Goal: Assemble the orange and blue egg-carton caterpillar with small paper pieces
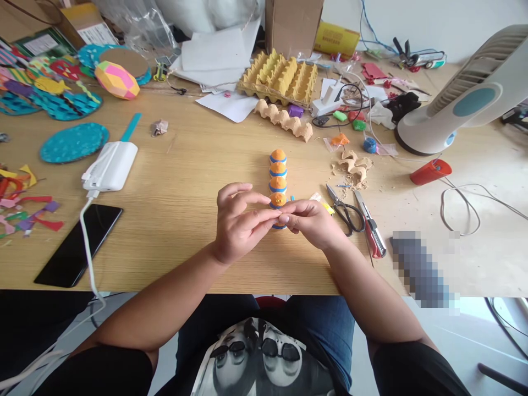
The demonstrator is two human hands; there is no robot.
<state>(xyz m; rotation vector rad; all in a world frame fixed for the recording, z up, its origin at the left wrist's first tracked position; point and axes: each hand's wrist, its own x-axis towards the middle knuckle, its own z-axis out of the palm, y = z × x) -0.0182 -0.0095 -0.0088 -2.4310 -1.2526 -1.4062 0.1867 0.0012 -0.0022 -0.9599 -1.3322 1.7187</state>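
Observation:
A strip of egg-carton cups [278,169], painted orange with blue and white bands, lies lengthwise in front of me on the table. Over its near end, the fingertips of my left hand [243,223] and my right hand [309,221] meet. Thumb and forefinger are pinched together on the right; on the left the thumb and forefinger close while other fingers are raised. Whatever sits between them is too small to make out. The hands hide part of the nearest cups. Scissors [348,213] with black handles and a red utility knife [371,231] lie right of my right hand.
A yellow egg tray [278,77] and an unpainted carton strip [284,120] lie at the back. On the right stand a white fan [457,104] and a red cup [429,171]. A phone [78,247], white power bank [111,168] and paper scraps [45,223] lie left.

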